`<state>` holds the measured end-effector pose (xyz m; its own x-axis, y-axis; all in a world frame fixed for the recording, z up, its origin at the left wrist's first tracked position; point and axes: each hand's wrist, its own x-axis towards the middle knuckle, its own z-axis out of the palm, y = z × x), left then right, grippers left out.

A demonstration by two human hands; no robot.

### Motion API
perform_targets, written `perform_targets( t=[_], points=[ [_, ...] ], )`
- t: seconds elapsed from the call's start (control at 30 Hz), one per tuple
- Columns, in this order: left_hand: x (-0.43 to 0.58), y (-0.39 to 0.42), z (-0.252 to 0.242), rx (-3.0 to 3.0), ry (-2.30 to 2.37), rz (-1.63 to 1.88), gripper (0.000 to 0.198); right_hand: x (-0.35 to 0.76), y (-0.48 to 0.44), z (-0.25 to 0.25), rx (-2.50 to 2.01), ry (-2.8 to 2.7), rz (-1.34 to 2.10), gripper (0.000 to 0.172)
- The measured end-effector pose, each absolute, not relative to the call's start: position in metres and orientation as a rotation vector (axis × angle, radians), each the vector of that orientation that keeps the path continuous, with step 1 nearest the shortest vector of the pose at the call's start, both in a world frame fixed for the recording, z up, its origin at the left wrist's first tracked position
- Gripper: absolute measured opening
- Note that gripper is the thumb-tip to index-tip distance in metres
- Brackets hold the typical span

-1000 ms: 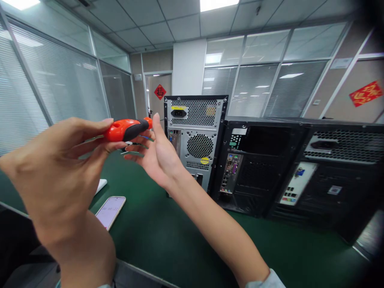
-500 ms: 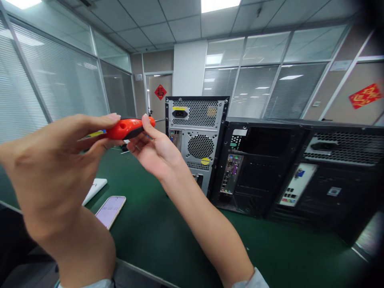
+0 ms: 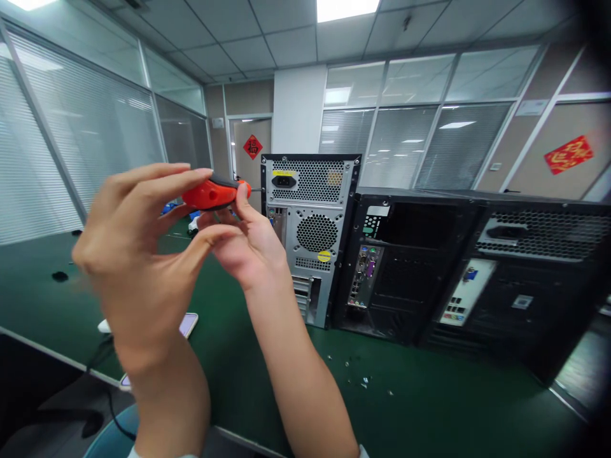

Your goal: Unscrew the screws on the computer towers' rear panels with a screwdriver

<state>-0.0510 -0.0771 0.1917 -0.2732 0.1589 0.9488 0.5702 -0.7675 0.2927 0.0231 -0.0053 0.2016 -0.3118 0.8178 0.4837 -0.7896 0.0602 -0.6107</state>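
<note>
Hands (image 3: 143,254) on red screwdriver (image 3: 214,193), right (image 3: 252,248) pinching it, left grip unclear, tip (image 3: 260,189) indistinct at computer case (image 3: 316,230), phone (image 3: 189,324) part-hidden.

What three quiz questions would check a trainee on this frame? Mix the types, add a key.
1. Multiple choice: what colours is the screwdriver handle?
A) blue and white
B) orange and black
C) all green

2. Count: how many computer cases stand side by side on the green table?

3. True or false: the right hand is at the rear end of the handle, away from the shaft.

Key:
1. B.
2. Three: one with a silver back and two black ones.
3. False: the left hand is at the rear end; the right hand is at the shaft end.
</note>
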Motion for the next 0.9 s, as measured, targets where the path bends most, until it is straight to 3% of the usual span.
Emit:
perform_targets(
  t=[0.17, 0.53, 0.9],
  points=[
    [-0.041, -0.076, 0.187, -1.526, -0.963, -2.094, 0.033, 0.02, -0.025, 0.207, -0.013, -0.583, 1.928, 0.025],
    [-0.042, -0.082, 0.184, -1.359, -1.326, -2.027, 0.029, 0.013, -0.029, 0.201, -0.106, -0.517, 1.875, 0.022],
    [-0.035, -0.079, 0.186, -1.346, -1.247, -2.094, 0.027, 0.019, -0.033, 0.203, -0.136, -0.608, 1.799, 0.027]
  ],
)
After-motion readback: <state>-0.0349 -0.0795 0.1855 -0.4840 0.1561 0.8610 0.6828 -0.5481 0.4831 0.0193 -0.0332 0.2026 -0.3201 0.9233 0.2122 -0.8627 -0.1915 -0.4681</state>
